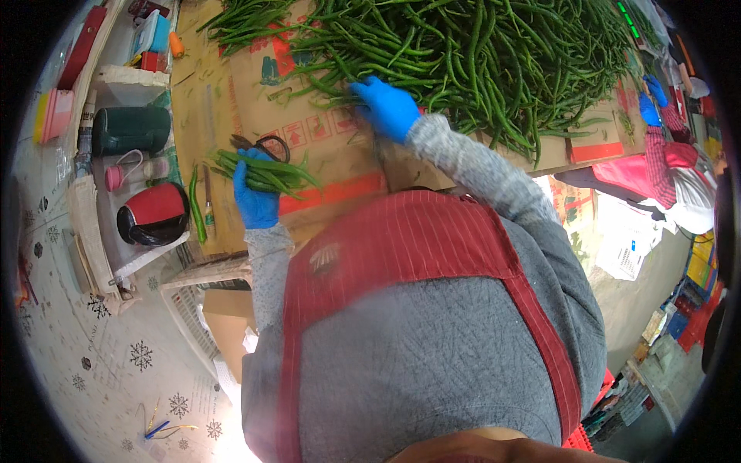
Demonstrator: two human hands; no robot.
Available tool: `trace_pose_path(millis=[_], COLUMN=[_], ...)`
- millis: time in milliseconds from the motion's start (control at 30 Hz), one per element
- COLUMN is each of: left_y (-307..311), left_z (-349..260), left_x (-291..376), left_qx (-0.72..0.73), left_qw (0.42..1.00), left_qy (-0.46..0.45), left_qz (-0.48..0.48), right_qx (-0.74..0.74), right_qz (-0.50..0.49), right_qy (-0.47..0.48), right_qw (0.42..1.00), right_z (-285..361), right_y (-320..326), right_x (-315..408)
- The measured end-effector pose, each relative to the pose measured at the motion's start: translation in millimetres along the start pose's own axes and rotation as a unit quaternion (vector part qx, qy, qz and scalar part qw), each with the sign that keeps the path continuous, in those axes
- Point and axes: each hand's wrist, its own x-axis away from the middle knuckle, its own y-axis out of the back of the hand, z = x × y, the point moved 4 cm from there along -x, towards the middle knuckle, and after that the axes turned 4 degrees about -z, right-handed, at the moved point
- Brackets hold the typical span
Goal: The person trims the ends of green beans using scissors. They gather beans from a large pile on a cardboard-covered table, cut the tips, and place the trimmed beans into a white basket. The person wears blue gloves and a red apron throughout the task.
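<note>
My left hand (255, 194), in a blue glove, is closed around a small bunch of long green peppers (269, 172) over the cardboard-covered table (324, 156). Dark-handled scissors (277, 146) lie against that hand, just above the bunch; whether the fingers hold them too is unclear. My right hand (386, 109), gloved in blue as well, touches the near left edge of a large heap of green peppers (480, 63). Its fingertips are partly hidden among the peppers, so its grip cannot be told. A single green pepper (197, 205) lies left of my left hand.
A smaller pile of peppers (249, 23) lies at the far left, near an orange carrot (176, 45). A shelf at the left holds a dark green container (132, 130), a pink-capped bottle (134, 173) and a red-black object (153, 214). At right, another person's gloved hands (653, 101) show.
</note>
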Motion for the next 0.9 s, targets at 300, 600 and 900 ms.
trace_pose_path(millis=[300,600,900], left_y=[-31.4,-94.3,-97.4], left_z=[17.3,44.1,83.3], left_x=[2.1,-18.9,-9.6], left_qx=[-0.013,-0.043,-0.095], left_qw=[1.0,0.992,0.986], left_qy=[0.009,0.091,0.136], left_qz=[0.017,0.075,-0.024], right_qx=[-0.338,-0.604,-0.281], right_qz=[0.049,0.032,-0.007], right_qy=[-0.112,-0.17,0.254], right_qw=[0.933,0.778,0.925], right_z=[-3.5,14.3,77.2], right_y=[53.5,99.3,58.0], right_x=[-37.0,-14.7,17.4])
